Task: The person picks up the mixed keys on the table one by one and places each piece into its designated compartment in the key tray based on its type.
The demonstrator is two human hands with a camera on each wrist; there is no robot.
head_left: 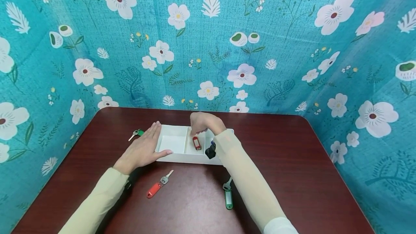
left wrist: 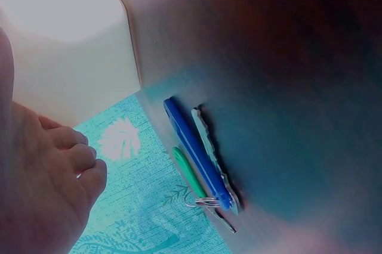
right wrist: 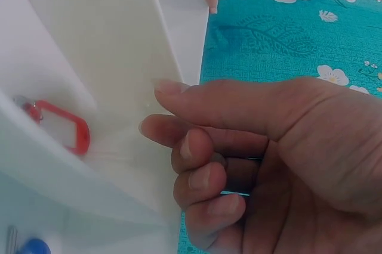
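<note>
The fingers of the right hand (head_left: 207, 121) were bent inward over the middle compartment of the white tray (head_left: 191, 158), thumb and forefinger tips slightly apart with nothing visible between them. The red key tag (head_left: 196, 143) lay in that compartment, toward its near edge and right-hand divider. The left hand (head_left: 143, 151) rested along the tray's left edge, fingers straight and together, thumb over the near left corner.

The likeliest trouble came from the tight space: knuckles lifted at a slant could catch a divider and jolt the tray. The left hand seemed only to brace it, so a knock toward the right might slide or turn it.

The right sleeve (head_left: 250, 176) crossed the tray's right end beside the black fob (head_left: 210, 151) in the right compartment; a low withdrawal could brush that fob against the wall. On the worktop (head_left: 276, 147), a green-tagged key (head_left: 229, 198) lay close by the same sleeve, touching or not could not be told, and a backward sweep might drag it toward the front edge. The red-tagged key (head_left: 154, 190), off the tray's near left corner, would obstruct the tray if it were pulled nearer. Left of the tray, a blue key tag (left wrist: 197, 152) and a green key tag (left wrist: 187, 170) seemed to overlap; their rings could tangle.
</note>
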